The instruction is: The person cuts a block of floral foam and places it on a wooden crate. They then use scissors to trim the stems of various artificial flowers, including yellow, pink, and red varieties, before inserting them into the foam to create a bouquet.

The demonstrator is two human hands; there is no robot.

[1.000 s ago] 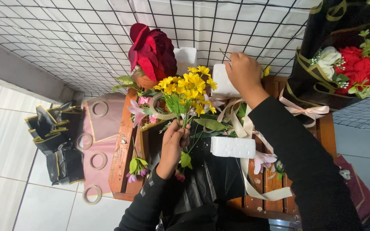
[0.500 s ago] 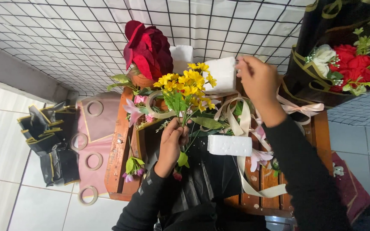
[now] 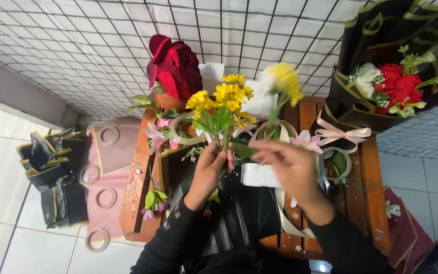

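My left hand point(image 3: 210, 167) grips the stems of a bunch of small yellow flowers point(image 3: 222, 101) with green leaves, held upright over a wooden table point(image 3: 371, 177). My right hand point(image 3: 290, 165) holds a single yellow flower sprig point(image 3: 282, 81) by its stem, right beside the bunch. The sprig is blurred. Just below my hands lies a white foam block point(image 3: 257, 176). Cream ribbon point(image 3: 285, 223) trails under my right wrist.
A big red fabric rose point(image 3: 173, 68) stands at the back. A black-wrapped bouquet of red and white roses point(image 3: 389, 83) leans at the right. Pink lily blooms point(image 3: 155, 136), tape rolls point(image 3: 108, 198) and pink and black wrapping sheets point(image 3: 57, 167) lie left. A wire grid point(image 3: 77, 40) backs the table.
My right hand came back from the rear of the table, now carrying a yellow sprig toward the bunch. My left hand kept hold of the bunch.
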